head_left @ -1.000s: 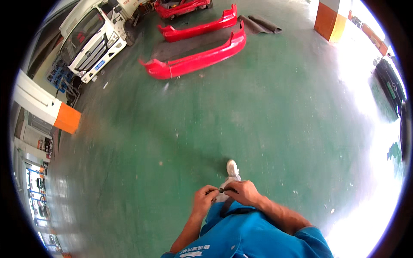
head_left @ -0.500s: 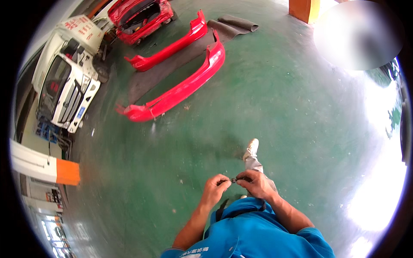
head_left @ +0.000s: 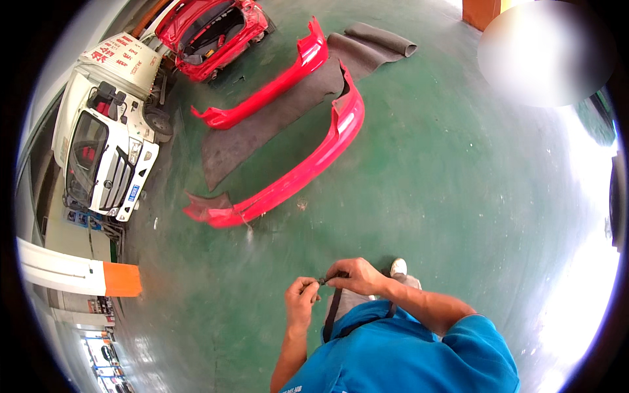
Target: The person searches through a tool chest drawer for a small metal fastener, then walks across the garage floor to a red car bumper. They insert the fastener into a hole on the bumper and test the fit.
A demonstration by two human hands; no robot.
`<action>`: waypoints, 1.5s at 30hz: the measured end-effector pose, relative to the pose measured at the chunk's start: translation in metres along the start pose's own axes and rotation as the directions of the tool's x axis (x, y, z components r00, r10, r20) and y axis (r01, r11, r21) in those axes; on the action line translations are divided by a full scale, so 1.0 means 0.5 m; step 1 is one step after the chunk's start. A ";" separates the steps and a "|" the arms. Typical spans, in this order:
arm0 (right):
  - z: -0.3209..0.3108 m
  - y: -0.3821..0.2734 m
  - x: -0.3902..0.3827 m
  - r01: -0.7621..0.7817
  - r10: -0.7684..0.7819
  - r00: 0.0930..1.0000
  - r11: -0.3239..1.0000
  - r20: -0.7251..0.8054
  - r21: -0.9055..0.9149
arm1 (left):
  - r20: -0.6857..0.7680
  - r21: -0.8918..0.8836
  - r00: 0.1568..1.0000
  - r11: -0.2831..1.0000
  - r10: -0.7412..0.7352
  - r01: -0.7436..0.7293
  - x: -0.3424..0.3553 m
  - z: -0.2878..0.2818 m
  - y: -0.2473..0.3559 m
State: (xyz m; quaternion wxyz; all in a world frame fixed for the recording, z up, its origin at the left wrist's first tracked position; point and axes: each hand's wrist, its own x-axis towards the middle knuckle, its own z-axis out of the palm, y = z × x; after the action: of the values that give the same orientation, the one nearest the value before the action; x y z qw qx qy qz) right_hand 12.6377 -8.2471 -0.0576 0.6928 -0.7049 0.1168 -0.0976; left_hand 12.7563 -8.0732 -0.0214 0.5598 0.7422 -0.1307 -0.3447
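Blackish in colour, a small piece (head_left: 322, 281) sits between the person's two hands, out in front of the waist and above the floor; it is too small to tell what it is. The left hand (head_left: 301, 298) pinches it from one side with thumb and fingers, its other fingers curled in. The right hand (head_left: 356, 275) meets it from the other side, back of the hand upward, its grip narrow and closed on the same piece. Fingertips of both hands come close together there.

Just behind the hands are pale trousers (head_left: 357, 301), a dark strap (head_left: 333, 308) and a blue shirt (head_left: 406, 347); one white shoe (head_left: 398, 267) shows beyond the right forearm.

Green floor (head_left: 445, 196) spreads outward. Ahead and to the left lies a red bumper (head_left: 320, 162), with a grey mat (head_left: 262, 137) between it and a second red bumper (head_left: 275, 95). Farther off stand a red car (head_left: 229, 54) with its rear open, a white truck (head_left: 134, 126) and, nearer on the left, a white-and-orange pillar (head_left: 121, 280).
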 end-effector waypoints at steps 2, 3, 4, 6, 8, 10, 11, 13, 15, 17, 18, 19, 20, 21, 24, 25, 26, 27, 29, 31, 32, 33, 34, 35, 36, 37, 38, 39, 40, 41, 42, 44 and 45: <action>-0.044 0.007 0.073 0.029 -0.030 0.999 0.994 -0.009 -0.101 | -0.022 0.020 0.998 0.998 -0.063 0.063 0.080 0.012 0.026; -0.071 0.020 0.108 0.049 -0.053 0.998 0.990 -0.032 -0.129 | 0.006 -0.024 0.998 0.997 -0.070 0.070 0.129 0.024 0.035; -0.090 0.033 0.145 0.066 -0.074 0.996 0.987 -0.047 -0.149 | 0.026 -0.064 0.996 0.994 -0.083 0.085 0.175 0.030 0.034; -0.133 0.059 0.215 -0.006 -0.008 0.997 0.984 -0.078 -0.181 | 0.081 -0.079 0.988 0.988 -0.130 0.137 0.281 0.040 0.043; -0.178 0.095 0.281 -0.092 0.079 0.986 0.992 -0.150 -0.085 | 0.168 0.006 0.978 0.992 -0.125 0.125 0.401 0.058 0.064; -0.221 0.110 0.353 -0.189 0.186 0.955 0.982 -0.232 0.009 | 0.262 0.042 0.957 0.992 -0.125 0.118 0.529 0.087 0.101; -0.245 0.118 0.393 -0.203 0.202 0.938 0.979 -0.282 0.026 | 0.311 0.046 0.943 0.993 -0.118 0.109 0.593 0.098 0.105; -0.290 0.133 0.474 -0.210 0.222 0.892 0.975 -0.394 0.075 | 0.416 0.069 0.904 0.995 -0.099 0.077 0.738 0.118 0.112; -0.329 0.151 0.566 -0.254 0.287 0.820 0.958 -0.496 0.135 | 0.485 0.084 0.868 0.994 -0.105 0.073 0.874 0.125 0.113; -0.372 0.210 0.631 -0.311 0.398 0.642 0.916 -0.655 0.252 | 0.583 0.223 0.795 0.974 -0.168 0.043 0.993 0.152 0.168; -0.384 0.226 0.656 -0.346 0.442 0.567 0.894 -0.695 0.286 | 0.662 0.221 0.745 0.971 -0.080 -0.092 1.062 0.160 0.183; -0.408 0.232 0.696 -0.358 0.459 0.499 0.882 -0.735 0.307 | 0.717 0.325 0.691 0.920 -0.091 -0.217 1.137 0.145 0.197; -0.431 0.238 0.727 -0.363 0.473 0.421 0.870 -0.774 0.334 | 0.717 0.375 0.685 0.900 -0.130 -0.221 1.194 0.138 0.213; -0.460 0.242 0.756 -0.379 0.433 0.411 0.881 -0.802 0.282 | 0.713 0.425 0.680 0.877 -0.171 -0.225 1.246 0.138 0.227; -0.495 0.268 0.834 -0.416 0.383 0.396 0.885 -0.835 0.209 | 0.553 0.493 0.738 0.866 -0.387 0.085 1.353 0.122 0.227; -0.511 0.281 0.864 -0.408 0.373 0.399 0.890 -0.838 0.202 | 0.550 0.519 0.723 0.849 -0.418 0.096 1.363 0.121 0.221; -0.530 0.316 0.880 -0.426 0.375 0.361 0.881 -0.854 0.206 | 0.560 0.549 0.689 0.829 -0.460 0.107 1.373 0.145 0.205; -0.546 0.341 0.894 -0.377 0.407 0.312 0.882 -0.859 0.282 | 0.563 0.579 0.656 0.807 -0.503 0.121 1.377 0.163 0.188; -0.589 0.450 0.926 -0.356 0.443 0.255 0.869 -0.859 0.343 | 0.612 0.631 0.576 0.774 -0.541 0.056 1.387 0.210 0.103; -0.625 0.624 0.961 -0.278 0.482 0.238 0.866 -0.843 0.416 | 0.671 0.643 0.524 0.763 -0.524 -0.060 1.395 0.268 0.015; -0.645 0.732 0.978 -0.268 0.458 0.257 0.880 -0.851 0.392 | 0.661 0.670 0.485 0.741 -0.572 -0.039 1.412 0.301 -0.055; -0.677 0.803 0.999 -0.307 0.450 0.279 0.879 -0.848 0.366 | 0.644 0.700 0.445 0.714 -0.623 -0.013 1.433 0.330 -0.122; -0.703 0.873 1.022 -0.317 0.462 0.269 0.871 -0.845 0.375 | 0.649 0.711 0.412 0.702 -0.640 -0.029 1.463 0.369 -0.186; -0.730 0.980 1.039 -0.292 0.437 0.279 0.887 -0.855 0.357 | 0.658 0.715 0.384 0.698 -0.647 -0.049 1.502 0.417 -0.267; -0.752 1.066 1.056 -0.326 0.400 0.266 0.894 -0.877 0.308 | 0.668 0.715 0.368 0.696 -0.647 -0.072 1.540 0.461 -0.339; -0.773 1.157 1.069 -0.291 0.387 0.274 0.906 -0.880 0.308 | 0.682 0.708 0.355 0.699 -0.640 -0.101 1.581 0.507 -0.412; -0.777 1.225 1.074 -0.270 0.405 0.291 0.904 -0.867 0.332 | 0.693 0.701 0.349 0.703 -0.631 -0.123 1.600 0.533 -0.475; -0.780 1.290 1.081 -0.249 0.417 0.310 0.903 -0.854 0.351 | 0.728 0.653 0.366 0.749 -0.580 -0.112 1.616 0.546 -0.538; -0.787 1.353 1.085 -0.242 0.398 0.310 0.911 -0.863 0.334 | 0.736 0.645 0.354 0.756 -0.576 -0.112 1.641 0.570 -0.585; -0.787 1.396 1.094 -0.234 0.382 0.312 0.918 -0.870 0.320 | 0.742 0.640 0.344 0.761 -0.576 -0.108 1.662 0.589 -0.603; -0.793 1.419 1.103 -0.221 0.335 0.314 0.936 -0.888 0.275 | 0.741 0.659 0.320 0.731 -0.591 -0.178 1.672 0.594 -0.605; -0.822 1.505 1.131 -0.145 0.303 0.295 0.952 -0.906 0.271 | 0.820 0.572 0.216 0.751 -0.530 -0.329 1.725 0.612 -0.610; -0.820 1.531 1.146 -0.095 0.295 0.307 0.955 -0.905 0.280 | 0.881 0.470 0.153 0.788 -0.448 -0.397 1.736 0.607 -0.600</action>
State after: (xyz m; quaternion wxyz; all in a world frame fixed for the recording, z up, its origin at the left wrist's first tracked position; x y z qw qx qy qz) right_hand 13.0387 -8.8197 -0.8280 0.5628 -0.4357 0.5700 -0.4106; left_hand 13.1314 -8.6995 -0.6562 0.0516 0.4694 -0.5520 -0.6873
